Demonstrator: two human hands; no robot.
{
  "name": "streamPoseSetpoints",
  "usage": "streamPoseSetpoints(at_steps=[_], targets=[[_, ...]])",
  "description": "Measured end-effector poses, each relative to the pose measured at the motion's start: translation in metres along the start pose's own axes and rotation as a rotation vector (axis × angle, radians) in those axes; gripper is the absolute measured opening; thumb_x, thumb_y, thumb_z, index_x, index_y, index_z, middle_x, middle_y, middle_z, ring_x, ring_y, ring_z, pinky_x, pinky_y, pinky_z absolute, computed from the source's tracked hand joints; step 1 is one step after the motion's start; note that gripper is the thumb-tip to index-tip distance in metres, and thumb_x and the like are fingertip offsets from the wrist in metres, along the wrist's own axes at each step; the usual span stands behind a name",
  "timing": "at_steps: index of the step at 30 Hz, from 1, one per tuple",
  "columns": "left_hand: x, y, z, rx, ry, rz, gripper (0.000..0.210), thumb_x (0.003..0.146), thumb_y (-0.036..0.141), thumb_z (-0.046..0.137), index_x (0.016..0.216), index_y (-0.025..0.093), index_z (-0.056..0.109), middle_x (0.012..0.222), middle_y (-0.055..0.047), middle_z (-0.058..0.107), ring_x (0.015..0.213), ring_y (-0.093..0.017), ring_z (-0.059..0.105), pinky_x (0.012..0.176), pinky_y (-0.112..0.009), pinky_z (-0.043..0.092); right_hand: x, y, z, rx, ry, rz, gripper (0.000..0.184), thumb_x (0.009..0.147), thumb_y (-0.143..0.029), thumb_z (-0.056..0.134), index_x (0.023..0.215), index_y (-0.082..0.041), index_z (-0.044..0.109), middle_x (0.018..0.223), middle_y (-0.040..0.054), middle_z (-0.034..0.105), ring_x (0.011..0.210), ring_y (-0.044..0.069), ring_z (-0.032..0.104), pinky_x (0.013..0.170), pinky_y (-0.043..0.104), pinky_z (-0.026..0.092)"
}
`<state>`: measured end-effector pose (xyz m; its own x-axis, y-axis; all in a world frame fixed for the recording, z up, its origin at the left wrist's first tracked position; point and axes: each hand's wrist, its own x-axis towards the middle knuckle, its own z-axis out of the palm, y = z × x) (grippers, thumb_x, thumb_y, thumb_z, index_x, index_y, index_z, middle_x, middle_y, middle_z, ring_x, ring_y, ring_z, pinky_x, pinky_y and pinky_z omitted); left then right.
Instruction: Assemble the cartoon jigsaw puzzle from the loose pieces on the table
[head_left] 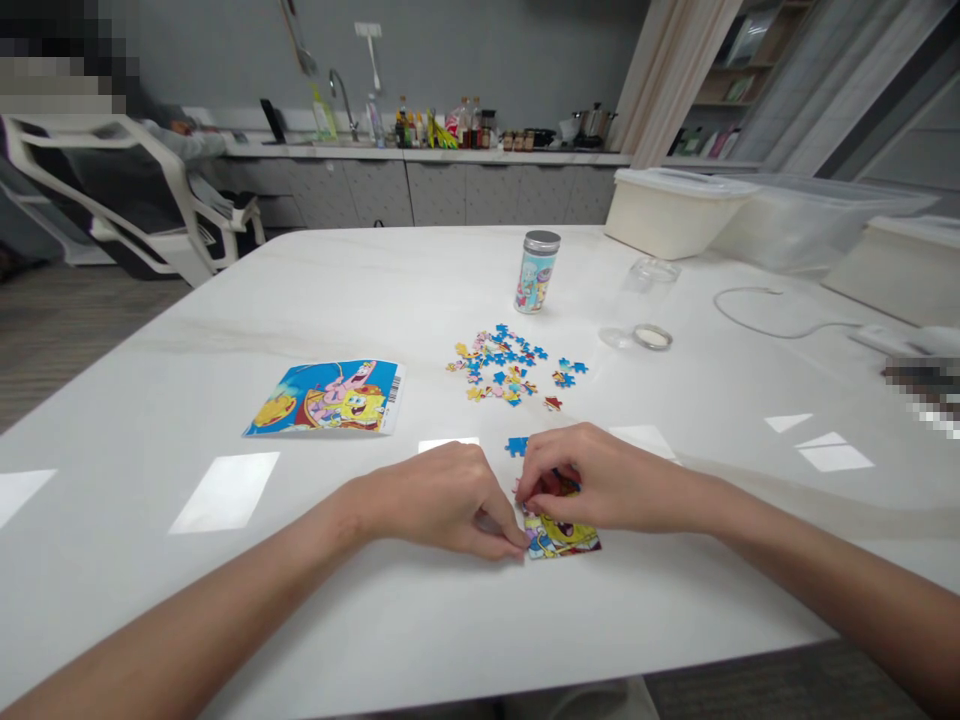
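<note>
A partly joined jigsaw puzzle (562,538) with a yellow cartoon face lies flat near the table's front edge. My left hand (454,500) rests at its left side, fingertips pressed together against the edge. From the right, my right hand (585,475) reaches over the puzzle, thumb and fingers pinched at its upper left on a puzzle piece that is mostly hidden. Just beyond sit joined blue pieces (516,446). Farther back, a loose pile of puzzle pieces (502,360) is spread out. A picture sheet (330,397) with the cartoon scene lies to the left.
Behind the pile stands a printed tin (536,272). A clear jar (645,295) and a round lid (652,337) are right of it. Storage boxes (667,215) and a white cable (780,328) occupy the right side. An office chair (142,190) stands beyond the left edge.
</note>
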<state>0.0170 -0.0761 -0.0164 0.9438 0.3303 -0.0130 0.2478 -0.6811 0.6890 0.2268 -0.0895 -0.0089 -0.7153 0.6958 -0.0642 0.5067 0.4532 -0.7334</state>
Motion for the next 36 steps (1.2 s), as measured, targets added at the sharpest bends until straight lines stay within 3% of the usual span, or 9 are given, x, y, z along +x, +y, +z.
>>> streamPoseSetpoints(at_steps=[6,17,21,27,31,36], targets=[[0.001,0.000,0.002,0.019,0.018,-0.019,0.014,0.079,0.018,0.066,0.085,0.024,0.077,0.074,0.002,0.075,0.060,-0.009,0.064,0.056,-0.018,0.043,-0.001,-0.002,-0.001,-0.012,0.001,0.038,0.012,0.075,-0.011,0.062,0.080,-0.017,0.071,0.071,-0.0001,0.065,0.059,0.009,0.055,0.053,0.021,0.041],[0.001,0.000,0.003,0.032,0.030,0.000,0.014,0.079,0.016,0.065,0.083,0.022,0.077,0.072,0.001,0.075,0.057,-0.008,0.062,0.054,-0.018,0.041,0.000,0.002,-0.006,-0.049,-0.008,-0.062,0.011,0.079,-0.009,0.063,0.079,-0.018,0.070,0.079,-0.0001,0.065,0.069,0.010,0.059,0.061,0.022,0.042],[0.001,0.000,0.003,0.025,0.026,0.006,0.013,0.079,0.016,0.065,0.084,0.021,0.076,0.072,0.001,0.074,0.057,-0.008,0.061,0.054,-0.017,0.039,-0.002,0.001,-0.014,-0.077,0.097,-0.069,0.008,0.083,-0.015,0.062,0.081,-0.019,0.069,0.079,-0.0004,0.065,0.072,0.011,0.058,0.072,0.025,0.043],[0.002,0.003,0.003,0.020,0.054,-0.051,0.007,0.078,0.023,0.070,0.082,0.020,0.074,0.059,0.005,0.067,0.049,-0.006,0.051,0.052,-0.018,0.034,0.000,0.001,-0.013,-0.176,0.200,-0.027,0.012,0.085,-0.018,0.055,0.080,-0.019,0.066,0.075,0.0012,0.065,0.068,0.012,0.055,0.064,0.026,0.042],[0.001,0.003,0.002,0.122,0.103,-0.145,0.040,0.070,0.047,0.076,0.099,0.021,0.067,0.053,0.009,0.054,0.046,-0.007,0.042,0.052,-0.020,0.031,0.004,0.010,-0.013,-0.234,0.301,0.011,0.015,0.086,-0.017,0.052,0.078,-0.018,0.064,0.076,0.0017,0.064,0.067,0.012,0.055,0.063,0.026,0.042],[-0.002,-0.002,0.001,0.380,0.139,-0.204,0.075,0.070,0.063,0.068,0.131,0.022,0.049,0.063,0.004,0.061,0.058,-0.014,0.053,0.057,-0.023,0.036,0.007,0.040,-0.027,-0.444,0.486,0.200,0.018,0.088,-0.019,0.047,0.092,-0.016,0.065,0.086,0.0079,0.063,0.075,0.018,0.058,0.070,0.031,0.044]])
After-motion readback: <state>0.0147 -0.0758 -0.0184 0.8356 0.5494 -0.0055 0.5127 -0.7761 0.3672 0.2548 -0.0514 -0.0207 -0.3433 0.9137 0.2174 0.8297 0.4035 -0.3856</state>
